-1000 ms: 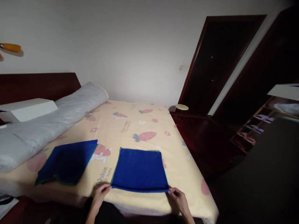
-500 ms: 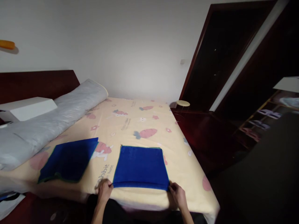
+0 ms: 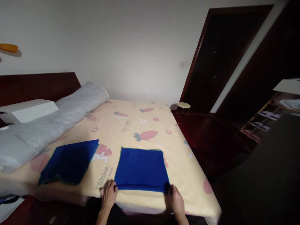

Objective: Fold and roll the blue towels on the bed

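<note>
A blue cloth (image 3: 142, 168) with a green edge lies flat on the bed, its near edge turned over in a narrow fold. My left hand (image 3: 109, 192) pinches the near left corner of it, fingers closed. At the near right corner, my right hand (image 3: 175, 198) is closed on the same cloth. Part of each corner is hidden by the fingers. To the left, a second blue cloth (image 3: 70, 161) with green edging lies on the sheet, a little crooked, and neither hand touches it.
The bed (image 3: 131, 131) has a cream sheet with carrot and rabbit prints. A grey rolled quilt (image 3: 58, 118) and a white box (image 3: 32, 110) lie toward the dark headboard (image 3: 39, 86). Beyond the bed's right side stand a round stool (image 3: 183, 105) and a shoe rack (image 3: 260, 120).
Both hands have drawn slightly inward along the cloth's near edge, and the fingers have curled more over the corners. The second cloth has stayed put.
</note>
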Available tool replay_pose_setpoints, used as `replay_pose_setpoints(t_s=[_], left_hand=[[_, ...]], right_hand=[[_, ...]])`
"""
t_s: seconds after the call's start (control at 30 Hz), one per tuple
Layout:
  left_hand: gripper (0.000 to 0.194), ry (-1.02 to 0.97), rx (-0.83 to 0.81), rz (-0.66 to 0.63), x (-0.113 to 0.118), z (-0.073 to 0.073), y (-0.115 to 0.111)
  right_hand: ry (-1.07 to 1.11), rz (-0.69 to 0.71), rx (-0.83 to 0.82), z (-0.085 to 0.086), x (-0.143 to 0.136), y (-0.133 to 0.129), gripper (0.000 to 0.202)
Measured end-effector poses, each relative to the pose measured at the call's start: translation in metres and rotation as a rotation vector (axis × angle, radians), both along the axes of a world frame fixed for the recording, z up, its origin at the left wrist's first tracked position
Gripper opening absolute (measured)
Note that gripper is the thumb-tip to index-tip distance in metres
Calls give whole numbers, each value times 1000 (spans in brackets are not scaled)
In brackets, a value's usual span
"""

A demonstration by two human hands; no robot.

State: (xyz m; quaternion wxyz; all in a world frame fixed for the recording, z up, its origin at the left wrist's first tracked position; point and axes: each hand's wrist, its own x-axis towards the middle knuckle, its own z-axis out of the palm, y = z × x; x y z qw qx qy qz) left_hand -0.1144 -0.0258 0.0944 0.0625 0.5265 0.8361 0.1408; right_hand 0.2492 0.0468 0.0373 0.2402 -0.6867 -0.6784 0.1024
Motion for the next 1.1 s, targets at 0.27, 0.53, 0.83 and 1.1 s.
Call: replay_pose_setpoints(t_s=[0.27,0.53,0.83,1.1], left_hand=[[56,263,-78,119,25,-6,7],[53,183,-115,-139,53,-24,22],[66,184,-185,-61,83,-7,19],[54,230,-191,-68,87,-7,19]], right_hand=[[-136,-31,12,3,-11,1,27],[-246,99,183,-17,-39,-4,41],[-158,102,218,-4,-80,-19,21],[-16,403,241,8,-165,-31,17]])
